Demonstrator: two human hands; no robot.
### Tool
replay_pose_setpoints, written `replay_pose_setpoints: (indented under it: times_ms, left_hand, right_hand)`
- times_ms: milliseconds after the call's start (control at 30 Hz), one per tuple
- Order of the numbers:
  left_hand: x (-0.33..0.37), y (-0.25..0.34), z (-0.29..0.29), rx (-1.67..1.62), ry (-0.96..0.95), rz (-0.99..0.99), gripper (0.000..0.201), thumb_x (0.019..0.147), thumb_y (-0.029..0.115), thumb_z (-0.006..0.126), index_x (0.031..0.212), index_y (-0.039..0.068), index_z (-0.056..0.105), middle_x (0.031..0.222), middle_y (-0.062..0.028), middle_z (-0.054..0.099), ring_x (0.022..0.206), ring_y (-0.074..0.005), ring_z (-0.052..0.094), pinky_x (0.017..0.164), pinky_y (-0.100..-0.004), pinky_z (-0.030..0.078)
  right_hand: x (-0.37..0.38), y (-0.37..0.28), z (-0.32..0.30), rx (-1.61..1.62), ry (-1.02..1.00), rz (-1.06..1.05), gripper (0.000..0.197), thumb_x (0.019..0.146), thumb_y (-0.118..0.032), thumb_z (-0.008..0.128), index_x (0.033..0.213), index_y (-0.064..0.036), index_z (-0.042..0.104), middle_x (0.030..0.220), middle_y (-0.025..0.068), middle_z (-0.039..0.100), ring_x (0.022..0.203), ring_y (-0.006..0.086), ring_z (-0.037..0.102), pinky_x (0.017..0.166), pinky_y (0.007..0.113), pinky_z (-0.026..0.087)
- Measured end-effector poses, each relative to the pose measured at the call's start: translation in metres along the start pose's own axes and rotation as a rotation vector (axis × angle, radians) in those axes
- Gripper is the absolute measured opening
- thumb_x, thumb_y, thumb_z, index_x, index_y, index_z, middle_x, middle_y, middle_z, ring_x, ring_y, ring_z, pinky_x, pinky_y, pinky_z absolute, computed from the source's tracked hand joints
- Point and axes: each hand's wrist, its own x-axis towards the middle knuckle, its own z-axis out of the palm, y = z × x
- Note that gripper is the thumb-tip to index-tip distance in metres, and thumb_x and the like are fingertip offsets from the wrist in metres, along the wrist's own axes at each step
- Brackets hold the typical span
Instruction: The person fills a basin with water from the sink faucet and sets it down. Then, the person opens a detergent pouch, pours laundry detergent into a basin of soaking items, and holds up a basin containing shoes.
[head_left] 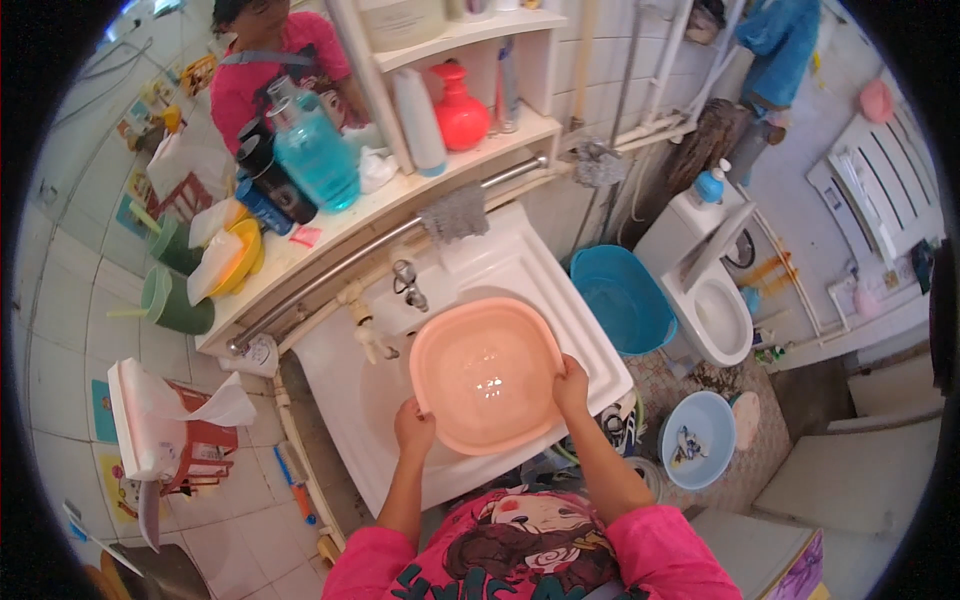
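A peach plastic washbasin (485, 307) is held level over the white sink (545, 260). My left hand (415, 428) is closed on its near left rim. On the right rim my right hand (572, 390) grips it, with the thumb over the edge. Bright reflections show inside the basin, but I cannot tell how much water, if any, it holds. The basin covers much of the sink bowl. Behind it stand a metal tap (408, 285) and a pale plastic tap (368, 325), both apart from the basin.
A blue bucket (625, 305) stands right of the sink, beside a white toilet (718, 310). On the floor sits a light blue basin (698, 440) with small items inside. Bottles crowd the shelf, including a teal pump bottle (315, 155). A grey cloth (455, 212) hangs over the metal rail.
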Motion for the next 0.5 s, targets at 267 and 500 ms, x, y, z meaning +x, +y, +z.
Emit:
replay_pose_setpoints:
  times_ms: [267,500]
  left_hand:
    - [-0.010,0.095,0.028,-0.038,-0.051,0.152,0.029,0.067,-0.005,0.050,0.095,-0.008,0.052,0.089,-0.0157,0.062,0.076,-0.0190,0.062,0.066,-0.0254,0.048]
    - [-0.042,0.169,0.084,0.014,-0.224,0.198,0.033,0.066,-0.005,0.049,0.098,-0.009,0.051,0.089,-0.0158,0.062,0.076,-0.0180,0.061,0.065,-0.0245,0.048]
  right_hand:
    - [-0.002,-0.022,-0.097,0.194,0.086,0.098,0.039,0.068,0.008,0.039,0.104,-0.0003,0.054,0.094,0.0182,0.059,0.088,0.0297,0.057,0.076,0.033,0.043]
    - [-0.014,0.004,-0.190,0.248,0.219,0.137,0.036,0.070,0.007,0.039,0.103,0.0007,0.054,0.093,0.0178,0.059,0.088,0.0271,0.057,0.075,0.033,0.043]
